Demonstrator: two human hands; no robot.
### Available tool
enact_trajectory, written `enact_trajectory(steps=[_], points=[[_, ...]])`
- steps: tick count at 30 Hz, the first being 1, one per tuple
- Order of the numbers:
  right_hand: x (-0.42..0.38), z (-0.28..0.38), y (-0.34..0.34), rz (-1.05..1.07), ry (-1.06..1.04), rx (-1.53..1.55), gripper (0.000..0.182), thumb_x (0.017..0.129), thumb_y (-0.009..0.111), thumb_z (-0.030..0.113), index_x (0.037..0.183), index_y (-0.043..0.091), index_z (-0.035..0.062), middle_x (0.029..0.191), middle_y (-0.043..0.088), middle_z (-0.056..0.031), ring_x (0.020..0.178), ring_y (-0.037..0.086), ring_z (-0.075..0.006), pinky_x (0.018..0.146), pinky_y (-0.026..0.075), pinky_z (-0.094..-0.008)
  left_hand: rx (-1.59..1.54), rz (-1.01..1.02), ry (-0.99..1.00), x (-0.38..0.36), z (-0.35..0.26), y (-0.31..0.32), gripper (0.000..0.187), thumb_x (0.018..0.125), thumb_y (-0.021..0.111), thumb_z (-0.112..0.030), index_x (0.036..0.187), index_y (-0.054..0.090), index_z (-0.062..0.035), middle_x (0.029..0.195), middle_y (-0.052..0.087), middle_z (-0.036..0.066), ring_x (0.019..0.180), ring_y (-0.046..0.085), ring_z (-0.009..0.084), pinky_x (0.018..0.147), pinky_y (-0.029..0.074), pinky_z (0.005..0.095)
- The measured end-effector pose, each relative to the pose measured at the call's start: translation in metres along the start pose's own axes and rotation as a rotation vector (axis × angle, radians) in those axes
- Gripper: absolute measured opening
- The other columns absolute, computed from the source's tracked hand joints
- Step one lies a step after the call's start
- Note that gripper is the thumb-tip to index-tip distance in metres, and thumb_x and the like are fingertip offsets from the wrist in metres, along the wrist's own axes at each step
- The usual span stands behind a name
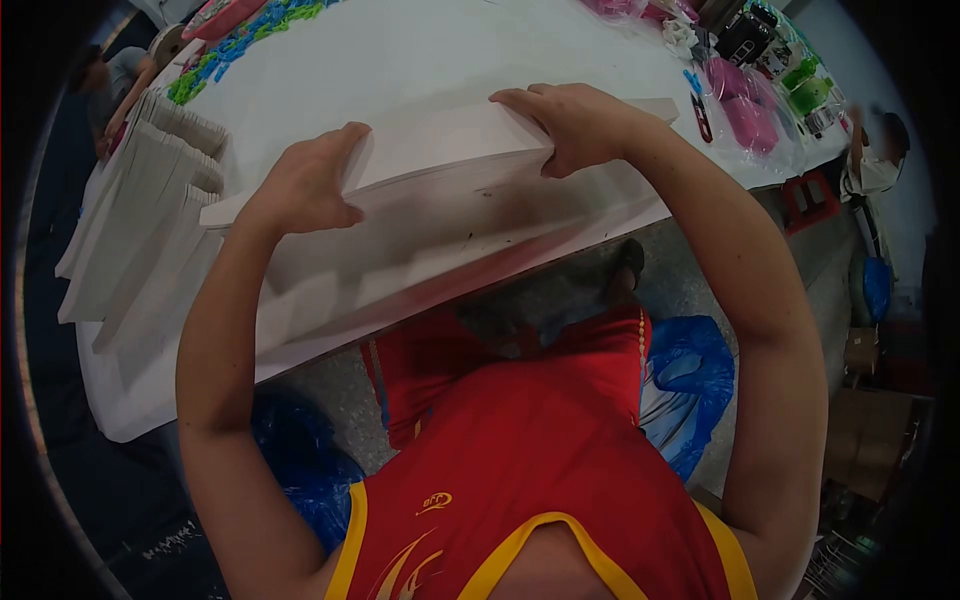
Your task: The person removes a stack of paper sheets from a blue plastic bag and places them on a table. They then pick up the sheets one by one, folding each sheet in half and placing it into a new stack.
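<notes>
A long white card strip (pixel 430 150), slightly bowed, lies across the table in front of me; it could be one folded piece or a thin stack, I cannot tell. My left hand (pixel 305 182) grips it toward its left end, fingers over the far edge and thumb at the near edge. Further right, my right hand (pixel 575 125) clasps the same strip, its thumb low on the near side. Both ends of the strip stick out past my hands. To the left of my left hand lean stacks of similar white folded card (pixel 150 215).
The white-covered table (pixel 420 50) holds blue and green clips (pixel 225 65) at far left. At right are red-handled snippers (pixel 702 120), pink items in plastic (pixel 745 110) and a black jar (pixel 745 38). Blue bags (pixel 690 375) sit below. Other people (pixel 118 85) are at both sides.
</notes>
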State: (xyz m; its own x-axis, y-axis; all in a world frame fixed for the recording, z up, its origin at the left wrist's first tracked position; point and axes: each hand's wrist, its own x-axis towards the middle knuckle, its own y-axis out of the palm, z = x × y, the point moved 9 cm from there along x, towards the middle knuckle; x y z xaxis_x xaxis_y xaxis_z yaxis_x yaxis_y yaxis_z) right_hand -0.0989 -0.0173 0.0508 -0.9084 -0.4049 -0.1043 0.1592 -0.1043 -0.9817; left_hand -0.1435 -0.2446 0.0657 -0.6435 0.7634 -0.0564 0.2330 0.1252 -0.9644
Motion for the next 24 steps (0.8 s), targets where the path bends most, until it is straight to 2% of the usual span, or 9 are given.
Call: enact_trajectory(steps=[8, 10, 14, 17, 20, 22, 24], points=[[-0.002, 0.003, -0.002, 0.001, 0.031, -0.021, 0.101, 0.058, 0.084, 0.013, 0.145, 0.034, 0.0135, 0.109, 0.060, -0.0186, 0.099, 0.060, -0.0374, 0.086, 0.049, -0.0427, 0.032, 0.010, -0.017, -0.001, -0.002, 0.001, 0.087, 0.054, 0.083, -0.017, 0.131, 0.044, -0.0069, 0.115, 0.059, 0.019, 0.106, 0.057, 0.0391, 0.092, 0.047, 0.0413], [-0.001, 0.000, 0.001, 0.025, 0.050, -0.017, 0.104, 0.058, 0.085, 0.015, 0.147, 0.031, 0.0144, 0.115, 0.058, -0.0190, 0.103, 0.060, -0.0372, 0.090, 0.049, -0.0416, 0.040, -0.026, 0.029, -0.002, -0.001, 0.001, 0.087, 0.058, 0.082, -0.019, 0.134, 0.041, -0.0062, 0.117, 0.059, 0.019, 0.110, 0.055, 0.0371, 0.096, 0.045, 0.0410], [-0.006, -0.008, -0.002, 0.007, 0.045, 0.047, 0.106, 0.059, 0.085, 0.016, 0.148, 0.028, 0.0156, 0.122, 0.056, -0.0193, 0.107, 0.059, -0.0367, 0.094, 0.049, -0.0411, 0.006, -0.037, 0.058, -0.007, -0.008, -0.005, 0.092, 0.058, 0.083, -0.019, 0.138, 0.039, -0.0087, 0.120, 0.058, 0.019, 0.113, 0.054, 0.0365, 0.097, 0.044, 0.0413], [-0.021, -0.030, -0.017, -0.039, 0.069, -0.045, 0.107, 0.059, 0.085, 0.020, 0.149, 0.028, 0.0148, 0.126, 0.055, -0.0178, 0.110, 0.059, -0.0350, 0.093, 0.049, -0.0412, -0.006, -0.025, 0.044, -0.019, -0.003, -0.015, 0.099, 0.055, 0.084, -0.018, 0.142, 0.037, -0.0119, 0.124, 0.056, 0.019, 0.116, 0.053, 0.0367, 0.100, 0.043, 0.0416], [-0.047, -0.067, -0.024, 0.015, 0.172, -0.159, 0.105, 0.058, 0.085, 0.016, 0.147, 0.030, 0.0155, 0.127, 0.056, -0.0179, 0.109, 0.060, -0.0358, 0.096, 0.048, -0.0421, -0.008, -0.086, -0.001, -0.045, 0.027, -0.032, 0.102, 0.052, 0.085, -0.015, 0.143, 0.038, -0.0127, 0.126, 0.056, 0.019, 0.117, 0.054, 0.0373, 0.100, 0.043, 0.0425], [-0.066, -0.090, -0.028, 0.024, 0.278, -0.139, 0.098, 0.060, 0.084, 0.014, 0.145, 0.035, 0.0149, 0.121, 0.060, -0.0173, 0.107, 0.061, -0.0360, 0.093, 0.049, -0.0423, -0.046, -0.059, -0.218, -0.066, 0.060, -0.037, 0.101, 0.050, 0.086, -0.010, 0.141, 0.042, -0.0111, 0.124, 0.058, 0.019, 0.114, 0.056, 0.0374, 0.098, 0.045, 0.0421], [-0.078, -0.101, -0.028, 0.012, 0.294, -0.121, 0.093, 0.061, 0.084, 0.014, 0.142, 0.038, 0.0141, 0.118, 0.063, -0.0158, 0.107, 0.061, -0.0349, 0.091, 0.050, -0.0421, -0.003, -0.075, -0.264, -0.082, 0.072, -0.040, 0.099, 0.050, 0.086, -0.008, 0.139, 0.044, -0.0102, 0.121, 0.060, 0.019, 0.112, 0.057, 0.0371, 0.096, 0.046, 0.0418]])
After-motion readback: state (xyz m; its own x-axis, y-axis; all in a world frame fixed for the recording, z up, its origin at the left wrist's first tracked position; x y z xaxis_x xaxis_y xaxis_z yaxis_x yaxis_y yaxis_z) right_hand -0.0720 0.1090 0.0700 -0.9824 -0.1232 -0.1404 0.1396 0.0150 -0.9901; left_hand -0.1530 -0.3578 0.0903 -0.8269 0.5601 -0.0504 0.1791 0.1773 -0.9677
